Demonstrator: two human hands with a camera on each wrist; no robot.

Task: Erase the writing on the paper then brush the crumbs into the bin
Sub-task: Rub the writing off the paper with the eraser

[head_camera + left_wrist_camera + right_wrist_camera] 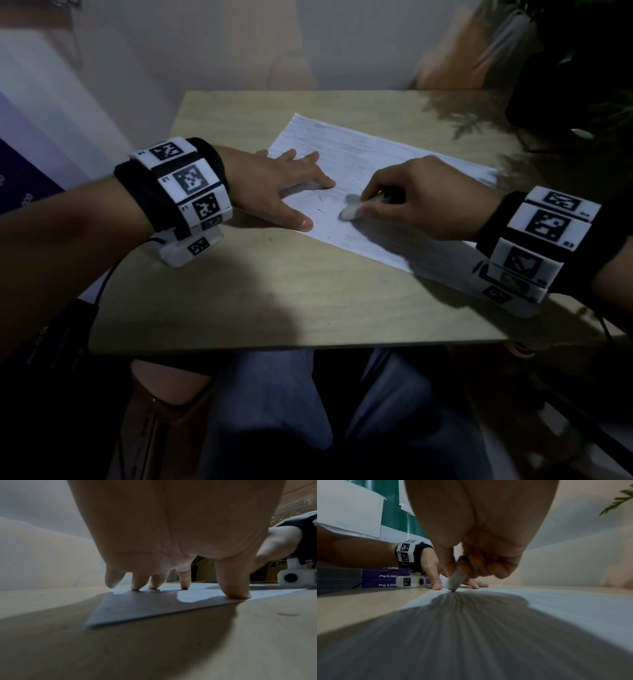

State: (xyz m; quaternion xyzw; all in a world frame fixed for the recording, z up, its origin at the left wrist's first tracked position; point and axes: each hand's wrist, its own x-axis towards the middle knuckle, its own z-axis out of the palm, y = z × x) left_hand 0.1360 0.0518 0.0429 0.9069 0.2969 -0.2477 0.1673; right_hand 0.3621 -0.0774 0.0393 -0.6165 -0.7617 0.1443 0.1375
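We see a flat white sheet of lined paper (359, 161) lying slantwise on the pale wooden worktop (274, 291). Our left hand (274, 185) lies on the near left corner of the paper. Its fingers (184, 580) are straight and spread, and their tips press down on the sheet, so this grip is released and holds nothing. The thumb (235, 582) presses near the paper's edge.

Our right hand (421, 198) is over the middle of the paper. Its fingers are curled and pinch a small, worn, grey-white eraser (351, 209). The tip of the eraser (455, 580) touches the paper just beside the left hand's fingertips. Tiny dark crumbs (320, 205) lie on the paper between the two hands, and a few lie on the worktop near the paper's front edge.

Both wrists wear black bands with white blocks and black square patterns (188, 181). A dark green leafy plant (582, 68) stands at the far right corner of the worktop. A purple sign with white prices (388, 576) is behind the left hand. We cannot see a bin in any view.
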